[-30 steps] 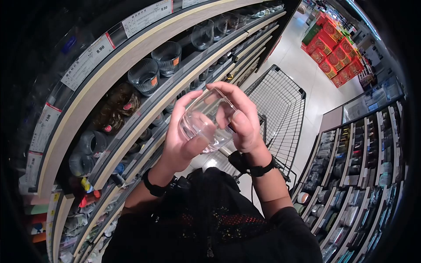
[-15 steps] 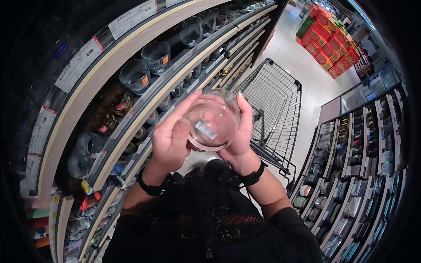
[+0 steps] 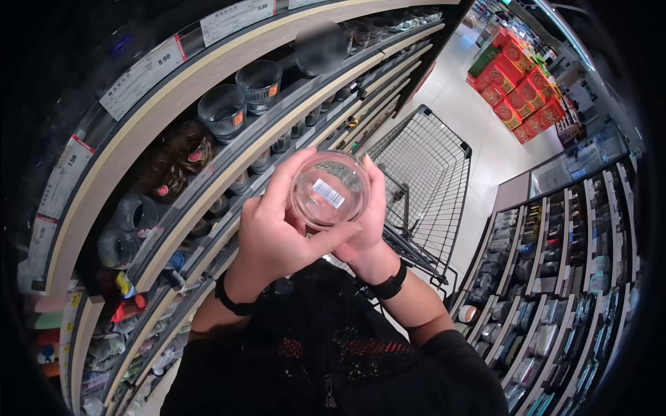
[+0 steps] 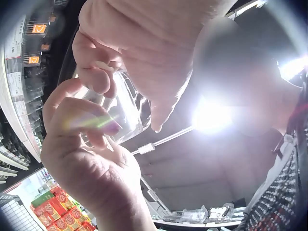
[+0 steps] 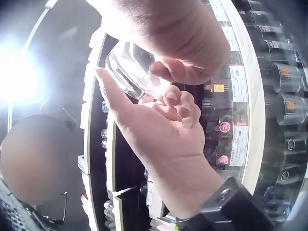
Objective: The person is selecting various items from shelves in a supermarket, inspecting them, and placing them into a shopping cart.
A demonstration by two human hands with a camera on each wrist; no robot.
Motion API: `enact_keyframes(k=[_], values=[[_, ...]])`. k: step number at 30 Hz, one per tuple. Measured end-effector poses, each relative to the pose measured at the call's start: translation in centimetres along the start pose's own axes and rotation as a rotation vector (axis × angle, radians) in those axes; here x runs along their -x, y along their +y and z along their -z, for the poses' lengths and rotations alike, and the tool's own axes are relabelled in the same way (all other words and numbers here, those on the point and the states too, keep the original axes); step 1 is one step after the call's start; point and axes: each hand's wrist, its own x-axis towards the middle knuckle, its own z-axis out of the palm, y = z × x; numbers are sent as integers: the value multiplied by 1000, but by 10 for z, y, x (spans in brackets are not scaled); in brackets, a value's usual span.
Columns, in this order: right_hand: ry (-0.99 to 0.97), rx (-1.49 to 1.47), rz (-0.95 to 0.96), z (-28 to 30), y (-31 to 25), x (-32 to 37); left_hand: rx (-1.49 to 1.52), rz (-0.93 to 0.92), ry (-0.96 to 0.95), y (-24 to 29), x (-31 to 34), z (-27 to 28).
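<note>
Fingers (image 3: 286, 177) of left hand (image 3: 270, 239) and right hand (image 3: 370, 218) cup a clear round glass tumbler (image 3: 329, 191) at chest height, barcoded base facing up, best held level and firmly gripped, glass being slippery.

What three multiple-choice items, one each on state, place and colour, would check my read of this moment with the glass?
1. How is the glass held?
A. the left hand and the right hand both grip it
B. the left hand alone
C. neither hand

2. Where is the barcode sticker?
A. on the right hand's wrist
B. on the base of the glass
C. on the left hand's thumb

3. What colour are the stacked boxes down the aisle?
A. blue
B. white
C. red

Answers:
1 A: fingers of both hands wrap the sides of the glass.
2 B: the sticker sits in the round base, which is turned towards the head camera.
3 C: the stack is plainly red.
</note>
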Motion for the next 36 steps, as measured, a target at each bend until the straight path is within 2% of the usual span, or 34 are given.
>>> enact_keyframes(k=[4,6,8,10,12,14,16,18,20,24,27,28,30,32,33,34,36], values=[[54,43,83,8,2,2,-145,35,-51,6,-2,2],[-9,113,95,5,2,5,-190,114,-68,6,-2,6],[-4,133,116,14,11,0,-145,86,-39,0,-4,8],[-5,313,270,15,15,-4,-97,60,0,-9,-3,9],[-51,392,316,14,13,-6,162,221,29,-15,-2,12],[-107,643,581,18,15,-11,253,259,50,-14,-1,14],[-84,694,524,10,6,-1,387,309,30,-14,0,17],[-116,791,665,9,7,-3,422,320,26,-17,0,17],[-123,748,659,11,8,-1,455,323,23,-17,-1,17],[-131,882,779,21,1,-2,603,410,-1,-21,-3,12],[-172,1119,1095,20,-8,-6,735,474,-10,-21,-3,10],[-165,1114,1093,17,-11,-5,787,522,7,-18,-5,9],[-203,1403,1237,3,-21,2,842,566,21,-17,-8,10],[-226,1478,1248,-8,-28,5,949,627,-116,-24,-7,17],[-314,1531,1323,-10,-29,0,1263,592,-235,-34,-8,22],[-405,1579,1397,-12,-28,-3,1264,593,-227,-37,-3,22],[-443,1583,1356,-21,-26,1,1287,750,-97,-31,3,19]])
